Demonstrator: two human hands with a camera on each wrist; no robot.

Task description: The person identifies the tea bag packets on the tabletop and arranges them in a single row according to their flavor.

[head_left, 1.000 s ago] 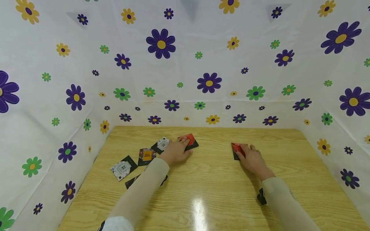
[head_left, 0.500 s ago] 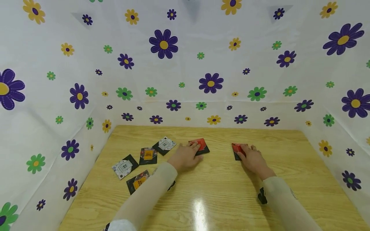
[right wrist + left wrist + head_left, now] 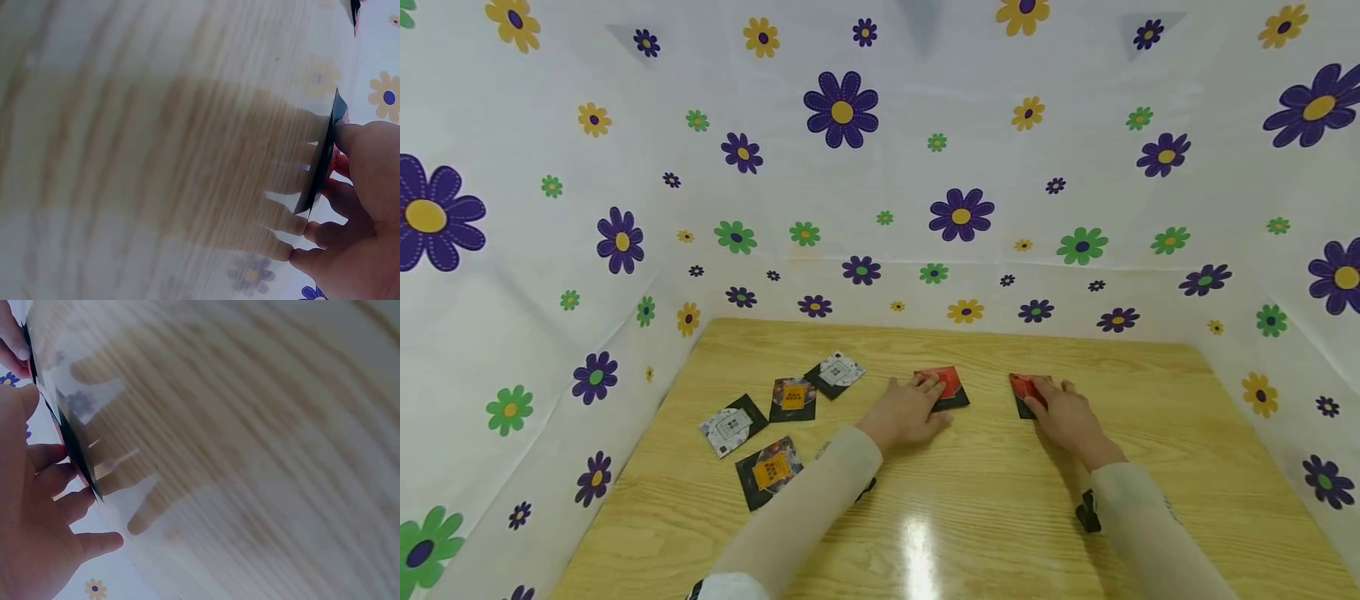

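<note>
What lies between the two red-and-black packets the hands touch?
Only bare wooden tabletop lies between the left packet and the right packet, as the head view shows.

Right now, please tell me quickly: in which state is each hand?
Left hand: open, resting on the left red-and-black packet.
Right hand: open, touching the right red-and-black packet.

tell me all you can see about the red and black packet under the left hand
The red and black packet is thin and four-cornered, red on its far part, black along the near edge, and looks like paper or film. It lies roughly flat on the wood-grain table. The left hand rests its fingers on it, hiding its left side; any print is unreadable.
</note>
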